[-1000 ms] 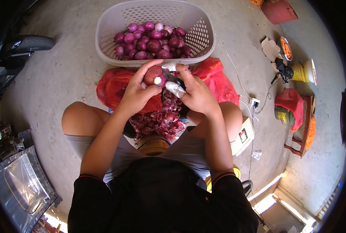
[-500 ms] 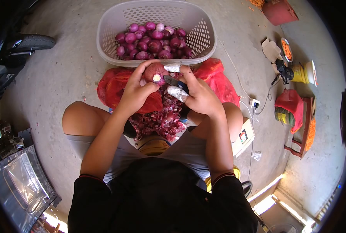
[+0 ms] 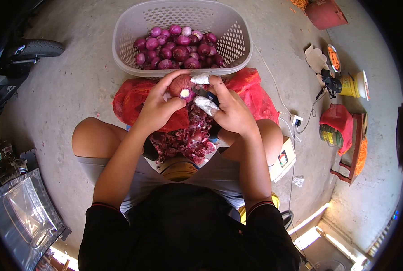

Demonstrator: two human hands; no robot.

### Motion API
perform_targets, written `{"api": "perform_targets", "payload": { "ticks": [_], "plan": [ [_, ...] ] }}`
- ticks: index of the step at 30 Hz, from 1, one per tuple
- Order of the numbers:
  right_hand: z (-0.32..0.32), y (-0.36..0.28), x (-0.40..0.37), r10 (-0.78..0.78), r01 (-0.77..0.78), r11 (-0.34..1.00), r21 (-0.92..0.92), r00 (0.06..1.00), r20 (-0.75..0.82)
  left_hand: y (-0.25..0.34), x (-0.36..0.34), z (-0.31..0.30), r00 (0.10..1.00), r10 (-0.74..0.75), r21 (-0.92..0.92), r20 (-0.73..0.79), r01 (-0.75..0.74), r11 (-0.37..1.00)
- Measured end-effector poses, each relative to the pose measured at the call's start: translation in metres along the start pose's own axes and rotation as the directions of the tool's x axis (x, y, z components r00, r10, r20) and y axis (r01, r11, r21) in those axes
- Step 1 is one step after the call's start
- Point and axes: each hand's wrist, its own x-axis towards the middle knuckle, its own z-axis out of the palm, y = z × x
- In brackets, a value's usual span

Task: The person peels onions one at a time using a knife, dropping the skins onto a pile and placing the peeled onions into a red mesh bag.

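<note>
A red onion with its white cut end facing me is gripped by my left hand, thumb below and fingers around the top. My right hand is closed on a small knife with a dark handle, its blade against the onion's right side. White wrapping covers the thumb and index fingertip of that hand. Beneath both hands lies a heap of purple onion skins. Red mesh bags lie on either side of the heap.
A grey plastic basket holding many peeled red onions stands just beyond my hands. At right are a power socket with cords, a yellow bucket and a red-covered container. A motorcycle wheel is at far left.
The onion has tilted slightly, its cut end shifting a little right and down. The knife blade shows less, and my right fingers sit closer against the onion.
</note>
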Motion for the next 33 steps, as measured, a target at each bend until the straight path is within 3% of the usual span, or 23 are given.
{"api": "perform_targets", "payload": {
  "ticks": [3,6,11,14,15,17,21,26,33],
  "plan": [
    [0.009,0.007,0.004,-0.156,0.161,0.987,0.027,0.978,-0.139,-0.001,0.001,0.000,0.999,0.039,0.011,-0.011,-0.039,0.999],
    [0.009,0.003,0.005,-0.074,0.083,0.994,0.066,0.989,-0.126,0.001,0.001,0.002,0.997,0.067,0.015,-0.031,-0.066,0.998],
    [0.015,0.008,0.009,-0.084,0.132,0.957,0.257,0.978,-0.190,-0.004,0.003,0.003,0.990,0.131,-0.028,-0.059,-0.133,0.991],
    [0.014,0.006,0.010,-0.079,0.142,0.930,0.339,0.978,-0.195,0.005,-0.002,0.004,0.996,-0.065,-0.065,-0.061,0.061,0.996],
    [0.015,0.006,0.011,-0.076,0.144,0.922,0.358,0.977,-0.197,0.003,-0.001,0.005,0.997,-0.038,-0.087,-0.072,0.032,0.996],
    [0.015,0.007,0.010,-0.074,0.120,0.957,0.265,0.981,-0.179,-0.006,0.001,0.009,0.995,0.015,-0.131,-0.098,-0.027,0.991],
    [0.012,0.003,0.008,-0.078,0.100,0.987,0.128,0.982,-0.169,-0.014,0.003,0.008,0.986,0.073,-0.041,-0.153,-0.080,0.996],
    [0.013,0.003,0.010,-0.040,0.065,0.992,0.105,0.973,-0.227,-0.011,0.005,0.012,0.977,0.130,-0.032,-0.171,-0.137,0.990],
    [0.015,-0.007,0.011,0.045,0.001,0.989,0.146,0.949,-0.312,-0.011,0.004,0.010,0.977,0.102,-0.022,-0.186,-0.108,0.994]
  ]
}}
